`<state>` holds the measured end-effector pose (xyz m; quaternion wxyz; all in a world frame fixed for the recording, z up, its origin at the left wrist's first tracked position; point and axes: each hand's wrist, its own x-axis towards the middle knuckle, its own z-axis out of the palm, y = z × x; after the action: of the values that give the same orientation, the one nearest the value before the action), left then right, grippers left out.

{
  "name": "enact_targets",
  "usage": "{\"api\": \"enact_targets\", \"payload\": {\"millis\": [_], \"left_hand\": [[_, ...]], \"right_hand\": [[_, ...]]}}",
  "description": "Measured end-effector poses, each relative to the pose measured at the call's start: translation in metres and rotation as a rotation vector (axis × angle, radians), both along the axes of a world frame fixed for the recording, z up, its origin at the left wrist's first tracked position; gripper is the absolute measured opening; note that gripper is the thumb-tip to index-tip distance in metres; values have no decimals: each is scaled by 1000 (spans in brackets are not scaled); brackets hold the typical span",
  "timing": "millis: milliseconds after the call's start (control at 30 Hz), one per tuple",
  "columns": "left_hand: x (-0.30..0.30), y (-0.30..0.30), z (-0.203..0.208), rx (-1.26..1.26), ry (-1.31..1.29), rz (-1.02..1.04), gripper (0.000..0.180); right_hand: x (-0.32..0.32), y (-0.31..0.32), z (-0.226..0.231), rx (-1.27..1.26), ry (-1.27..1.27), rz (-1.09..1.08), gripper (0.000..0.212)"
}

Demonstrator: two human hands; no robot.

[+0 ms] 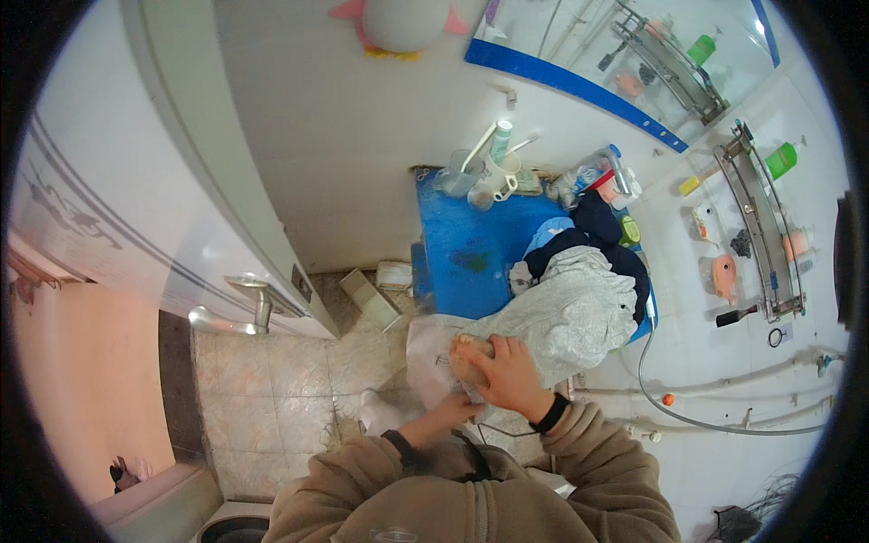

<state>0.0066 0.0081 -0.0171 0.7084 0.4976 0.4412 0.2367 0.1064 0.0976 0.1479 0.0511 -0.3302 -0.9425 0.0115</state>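
My right hand (514, 376) is closed over a tan, rounded object (467, 359), its fingers lying along the far side. What kind of thing this is I cannot make out. Just below and to the left, my left hand (448, 413) is near its lower end; the fingers are blurred and partly hidden. Behind the tan object hangs a pale, whitish sheet or bag (425, 348). A light grey garment (570, 303) drapes over the front of the blue table (466, 244), bunched with dark navy clothing (597, 222).
Cups with toothbrushes (498, 176) stand at the table's back. A white door with a metal handle (258, 303) stands at left. On the right wall are a rack (760, 226) and a grey hose (697, 421). A box-like item (369, 299) lies on the tiled floor.
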Motion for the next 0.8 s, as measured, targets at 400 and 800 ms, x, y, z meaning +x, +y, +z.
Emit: {"api": "enact_targets", "payload": {"millis": [400, 800], "left_hand": [[-30, -16, 5, -6, 82, -10, 32], [-34, -19, 34, 52, 29, 147, 26]], "right_hand": [[50, 87, -4, -362, -54, -392, 82], [108, 103, -2, -227, -135, -540, 88]]}}
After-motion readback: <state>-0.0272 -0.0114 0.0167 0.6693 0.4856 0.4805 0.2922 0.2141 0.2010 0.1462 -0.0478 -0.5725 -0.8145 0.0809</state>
